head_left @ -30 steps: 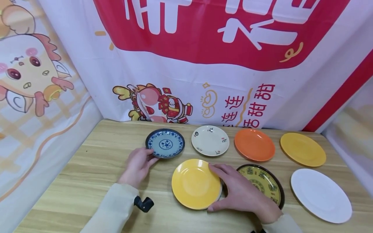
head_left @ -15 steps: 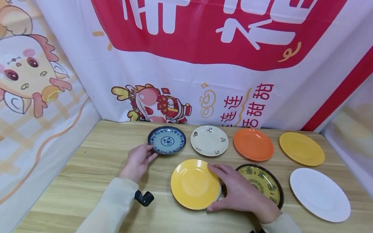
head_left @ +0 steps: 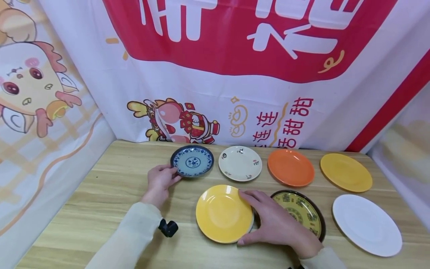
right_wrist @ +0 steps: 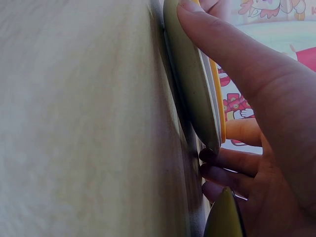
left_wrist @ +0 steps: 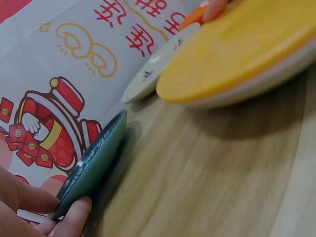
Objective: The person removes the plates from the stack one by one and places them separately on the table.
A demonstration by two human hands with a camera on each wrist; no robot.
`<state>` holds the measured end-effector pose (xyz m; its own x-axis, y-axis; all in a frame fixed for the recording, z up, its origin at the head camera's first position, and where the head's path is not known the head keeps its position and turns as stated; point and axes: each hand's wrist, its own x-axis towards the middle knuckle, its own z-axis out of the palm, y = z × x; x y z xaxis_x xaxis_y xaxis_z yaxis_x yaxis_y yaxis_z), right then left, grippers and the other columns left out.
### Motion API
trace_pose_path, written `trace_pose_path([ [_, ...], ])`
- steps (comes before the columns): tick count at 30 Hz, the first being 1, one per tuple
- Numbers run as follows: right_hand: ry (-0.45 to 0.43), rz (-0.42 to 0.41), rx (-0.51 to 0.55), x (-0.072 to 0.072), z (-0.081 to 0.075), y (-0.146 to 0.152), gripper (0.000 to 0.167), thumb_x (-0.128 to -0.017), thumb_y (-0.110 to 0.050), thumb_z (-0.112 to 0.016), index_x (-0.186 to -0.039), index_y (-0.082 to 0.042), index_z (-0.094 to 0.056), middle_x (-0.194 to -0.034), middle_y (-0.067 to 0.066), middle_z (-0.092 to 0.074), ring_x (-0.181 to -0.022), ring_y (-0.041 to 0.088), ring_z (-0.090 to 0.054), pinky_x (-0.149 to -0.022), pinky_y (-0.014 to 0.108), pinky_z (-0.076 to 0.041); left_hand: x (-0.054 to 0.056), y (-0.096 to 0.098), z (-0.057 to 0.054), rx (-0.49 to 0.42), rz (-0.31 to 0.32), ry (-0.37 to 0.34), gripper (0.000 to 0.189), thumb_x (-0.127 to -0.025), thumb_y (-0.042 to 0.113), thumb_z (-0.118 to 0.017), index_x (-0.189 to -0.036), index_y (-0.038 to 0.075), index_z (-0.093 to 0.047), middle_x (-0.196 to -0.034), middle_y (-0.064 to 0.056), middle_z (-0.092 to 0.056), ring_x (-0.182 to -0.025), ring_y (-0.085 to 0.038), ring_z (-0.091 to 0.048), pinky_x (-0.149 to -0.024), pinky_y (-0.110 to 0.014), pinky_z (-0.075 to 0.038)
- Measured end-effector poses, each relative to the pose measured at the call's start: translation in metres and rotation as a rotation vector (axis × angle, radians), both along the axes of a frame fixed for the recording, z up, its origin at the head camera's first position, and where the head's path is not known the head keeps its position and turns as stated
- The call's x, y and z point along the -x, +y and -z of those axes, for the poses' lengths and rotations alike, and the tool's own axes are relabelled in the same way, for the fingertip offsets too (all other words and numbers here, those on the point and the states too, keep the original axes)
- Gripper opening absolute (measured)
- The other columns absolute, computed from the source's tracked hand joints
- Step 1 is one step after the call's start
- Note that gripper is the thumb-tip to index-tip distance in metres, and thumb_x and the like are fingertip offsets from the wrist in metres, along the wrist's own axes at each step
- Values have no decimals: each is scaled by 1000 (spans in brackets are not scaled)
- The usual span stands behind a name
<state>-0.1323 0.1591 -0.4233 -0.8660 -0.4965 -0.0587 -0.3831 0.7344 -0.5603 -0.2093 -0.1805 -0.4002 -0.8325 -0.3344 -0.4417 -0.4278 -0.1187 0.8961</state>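
My left hand [head_left: 161, 182] pinches the near-left rim of a small blue flower-patterned plate [head_left: 193, 161] at the back left of the table. In the left wrist view, that plate's green underside [left_wrist: 101, 160] shows, with the thumb and fingers at its edge. My right hand [head_left: 272, 220] grips the right side of a yellow plate [head_left: 224, 213] in front. Seen from the right wrist, the yellow plate lies stacked over paler plates [right_wrist: 190, 74], the thumb on one part of the rim and fingers farther along it. Partly hidden behind this hand is a dark-rimmed olive patterned plate [head_left: 304, 209].
Right of the blue plate stand a cream plate [head_left: 240, 163] with small motifs, an orange plate [head_left: 290, 167] and another yellow plate [head_left: 346, 172]. A white plate [head_left: 367, 225] lies at the right. Printed cloth [head_left: 201, 86] hangs behind the wooden table [head_left: 100, 209].
My left hand has shifted the blue plate slightly back and to the right, into line with the cream plate; lately it has barely moved. My right hand stays on the yellow plate.
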Motion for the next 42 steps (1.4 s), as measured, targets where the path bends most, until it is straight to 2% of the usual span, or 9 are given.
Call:
trace_pose_path([
  [6, -10, 1, -6, 1, 0, -1, 127, -58, -89, -84, -165, -34, -43, -165, -3, -47, -151, 29, -48, -123, 62, -46, -1, -5, 1, 159, 54, -21, 46, -110, 7, -57, -155, -1, -49, -151, -24, -56, -114, -23, -72, -94, -29, -66],
  [9, -13, 2, -6, 1, 0, -1, 126, -59, -88, -85, -165, -34, -43, -165, -3, -46, -151, 29, -48, -123, 62, -46, -2, -7, 2, 195, 90, -20, 45, -110, 6, -56, -154, -2, -49, -147, -25, -58, -104, -20, -75, -90, -29, -67],
  [21, 13, -5, -2, 0, 2, 0, 127, -59, -88, -85, -165, -32, -43, -165, -2, -47, -150, 29, -49, -123, 61, -46, 1, -11, 7, 158, 105, -35, 42, -110, 8, -58, -149, -4, -52, -138, -23, -63, -96, -15, -74, -91, -29, -67],
  [26, 15, -1, -2, 0, 2, 0, 127, -58, -89, -84, -165, -32, -44, -164, -2, -48, -150, 28, -49, -123, 61, -46, 4, -20, 10, 234, 118, -13, 37, -110, 18, -62, -139, -5, -58, -115, -19, -74, -77, -12, -77, -79, -29, -69],
  [29, 7, 1, -5, 0, 3, 0, 127, -58, -89, -84, -165, -32, -44, -164, -2, -48, -150, 28, -49, -123, 61, -47, 5, -28, 8, 284, 111, 8, 36, -109, 23, -64, -133, -4, -60, -101, -14, -75, -70, -12, -75, -72, -30, -69],
  [32, 3, 3, -5, 0, 3, -1, 127, -58, -89, -85, -165, -33, -44, -164, -3, -48, -150, 28, -48, -123, 61, -46, 5, -34, 4, 296, 81, 38, 37, -109, 26, -65, -130, -4, -61, -97, -13, -75, -68, -13, -74, -70, -31, -69],
  [36, 11, 0, -3, 1, 2, -1, 127, -58, -89, -85, -165, -33, -44, -165, -2, -47, -150, 28, -48, -123, 62, -46, 0, -33, -3, 311, 61, 105, 39, -108, 28, -67, -129, -4, -62, -101, -17, -76, -70, -12, -73, -69, -30, -69],
  [39, 17, -3, 1, 1, 2, 0, 127, -59, -88, -85, -165, -32, -44, -164, -2, -48, -150, 29, -49, -123, 62, -46, -9, -24, -8, 316, 96, 147, 40, -108, 30, -66, -130, -3, -63, -106, -18, -77, -75, -13, -74, -71, -30, -69],
  [42, 21, -2, 1, 1, 2, 0, 127, -59, -88, -85, -165, -32, -44, -164, -1, -48, -149, 29, -49, -122, 61, -47, -20, -13, -11, 283, 156, 154, 39, -109, 32, -66, -131, 0, -64, -107, -16, -77, -79, -14, -74, -73, -29, -69],
])
